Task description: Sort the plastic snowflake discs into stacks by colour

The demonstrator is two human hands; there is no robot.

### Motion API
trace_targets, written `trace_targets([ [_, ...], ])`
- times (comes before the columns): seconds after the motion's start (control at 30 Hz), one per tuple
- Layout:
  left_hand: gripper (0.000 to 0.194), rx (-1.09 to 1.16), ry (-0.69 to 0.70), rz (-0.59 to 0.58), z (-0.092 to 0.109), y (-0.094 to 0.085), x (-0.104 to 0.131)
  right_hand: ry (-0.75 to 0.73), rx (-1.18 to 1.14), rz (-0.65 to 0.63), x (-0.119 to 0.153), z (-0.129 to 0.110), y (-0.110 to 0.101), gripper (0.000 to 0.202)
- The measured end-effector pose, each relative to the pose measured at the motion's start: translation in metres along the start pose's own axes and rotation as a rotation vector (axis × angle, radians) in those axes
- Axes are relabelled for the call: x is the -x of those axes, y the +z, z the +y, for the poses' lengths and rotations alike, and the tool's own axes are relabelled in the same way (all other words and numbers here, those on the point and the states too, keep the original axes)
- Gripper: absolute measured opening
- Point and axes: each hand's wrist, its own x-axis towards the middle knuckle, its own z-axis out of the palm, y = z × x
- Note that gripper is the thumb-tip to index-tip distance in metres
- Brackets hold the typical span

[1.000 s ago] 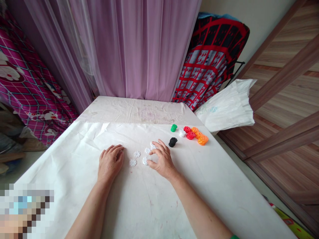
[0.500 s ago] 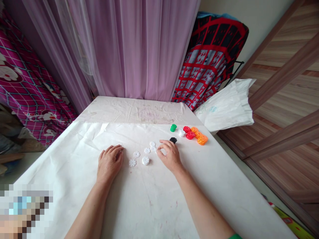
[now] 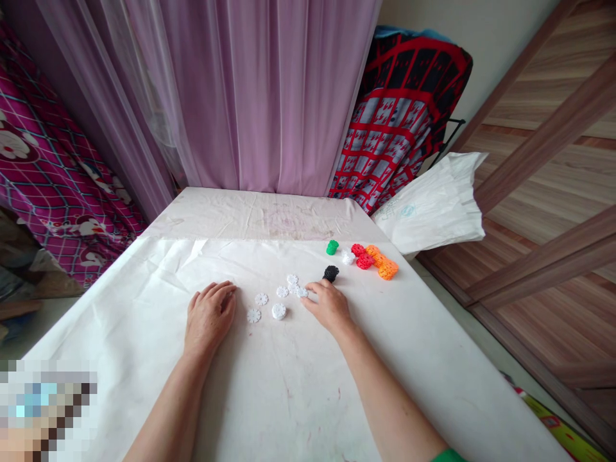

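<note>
Several white notched discs [image 3: 261, 299] lie loose on the white-covered table, with a short white stack [image 3: 278, 311] just nearer to me. My right hand [image 3: 330, 305] has its thumb and fingertips at one white disc [image 3: 301, 292], beside the overlapping ones. Resting on the cloth left of the discs, my left hand [image 3: 210, 314] is loosely spread and holds nothing. A black stack [image 3: 331, 273] stands just beyond my right hand. Farther back are green [image 3: 332, 247], white [image 3: 348, 256], red [image 3: 364, 261] and orange [image 3: 387, 269] stacks.
A white bag [image 3: 428, 208] hangs over the table's far right edge. Behind the table [image 3: 192, 218] is a purple curtain [image 3: 269, 96], with a red and black patterned cloth [image 3: 385, 128] to its right. Wooden doors [image 3: 543, 212] stand at the right.
My right hand's fingers have come down and closed in on a white disc at the right of the group. More of the black stack shows. My left hand stays put.
</note>
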Motion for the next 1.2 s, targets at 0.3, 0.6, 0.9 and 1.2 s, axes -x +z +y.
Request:
trace_targets([
  [0.3, 0.038, -0.004, 0.007, -0.005, -0.001, -0.001, 0.000, -0.030, 0.015, 0.011, -0.003, 0.000, 0.008, 0.032],
  [0.6, 0.037, -0.006, 0.014, 0.013, 0.002, -0.002, 0.001, -0.051, -0.047, 0.054, -0.006, 0.000, 0.011, 0.018],
  [0.9, 0.039, -0.016, 0.002, -0.010, 0.003, -0.003, 0.001, -0.273, -0.132, 0.045, 0.013, -0.036, -0.004, 0.019],
  [1.2, 0.038, -0.018, 0.008, 0.006, 0.002, -0.002, 0.001, -0.323, -0.041, 0.004, 0.017, -0.040, 0.005, 0.019],
])
